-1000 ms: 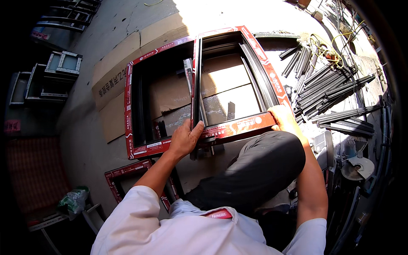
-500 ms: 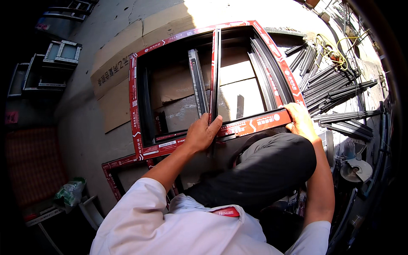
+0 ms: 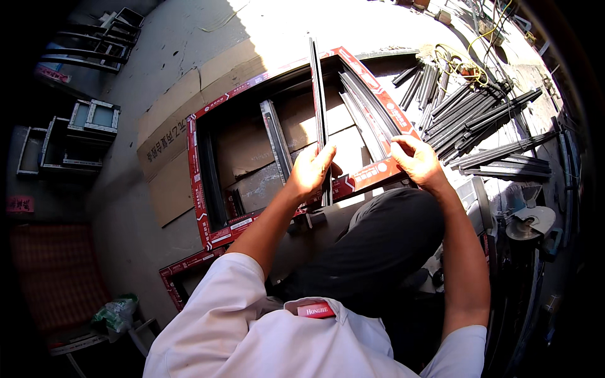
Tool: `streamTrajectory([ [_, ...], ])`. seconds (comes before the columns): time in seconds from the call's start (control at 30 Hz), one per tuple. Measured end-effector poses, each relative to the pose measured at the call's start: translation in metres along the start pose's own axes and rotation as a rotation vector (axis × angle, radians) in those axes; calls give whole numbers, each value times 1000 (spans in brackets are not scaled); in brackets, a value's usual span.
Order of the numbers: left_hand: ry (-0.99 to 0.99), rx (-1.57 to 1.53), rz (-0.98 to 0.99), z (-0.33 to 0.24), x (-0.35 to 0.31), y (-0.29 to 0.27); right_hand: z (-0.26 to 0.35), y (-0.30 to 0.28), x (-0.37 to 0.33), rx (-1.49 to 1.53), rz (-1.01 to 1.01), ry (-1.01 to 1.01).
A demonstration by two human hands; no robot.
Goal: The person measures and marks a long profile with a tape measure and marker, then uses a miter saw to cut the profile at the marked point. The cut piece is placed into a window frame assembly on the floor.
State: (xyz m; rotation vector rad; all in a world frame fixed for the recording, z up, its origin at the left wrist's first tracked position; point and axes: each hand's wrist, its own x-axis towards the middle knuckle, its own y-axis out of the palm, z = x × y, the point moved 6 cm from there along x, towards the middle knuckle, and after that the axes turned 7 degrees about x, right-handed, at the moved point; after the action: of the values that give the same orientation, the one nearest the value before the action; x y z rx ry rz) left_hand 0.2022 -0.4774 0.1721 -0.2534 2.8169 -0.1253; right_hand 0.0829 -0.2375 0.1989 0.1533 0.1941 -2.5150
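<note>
A large window frame [image 3: 222, 235], its rails covered in red and white film, lies in front of me. My left hand [image 3: 310, 171] is closed round a long, thin dark profile strip [image 3: 317, 94], which slants up across the frame's opening and past its far rail. Its lower end sticks out below my fingers. My right hand [image 3: 418, 165] is over the near right corner of the frame, thumb and forefinger curled together. Whether they pinch anything is hidden. Inside the frame's left half leans a grey bar [image 3: 277, 138].
Flattened cardboard [image 3: 165, 170] lies under the frame. On the right are a heap of dark profiles [image 3: 472, 126], a yellow cable [image 3: 463, 69] and a tool with a round disc [image 3: 530, 222]. Small framed panels [image 3: 94, 120] are stacked at left. A second red frame [image 3: 179, 268] lies near left.
The dark strip has risen with my left hand, its top now beyond the frame's far rail. My right hand has shifted from its flat grip on the corner to curled fingers. The view has moved slightly.
</note>
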Motion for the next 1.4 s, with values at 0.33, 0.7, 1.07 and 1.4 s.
streamTrajectory([
  [0.33,-129,573,-353,50,-35,-128,-32,3,-38,-664,-71,-290],
  [0.7,-645,1116,-715,72,-136,-256,-42,30,-13,-783,-2,-465],
  [1.07,-713,1143,-752,94,-124,-263,-38,39,-14,-856,-90,-470],
  [1.4,-709,1199,-725,93,-122,-261,-45,40,-12,-882,-101,-471],
])
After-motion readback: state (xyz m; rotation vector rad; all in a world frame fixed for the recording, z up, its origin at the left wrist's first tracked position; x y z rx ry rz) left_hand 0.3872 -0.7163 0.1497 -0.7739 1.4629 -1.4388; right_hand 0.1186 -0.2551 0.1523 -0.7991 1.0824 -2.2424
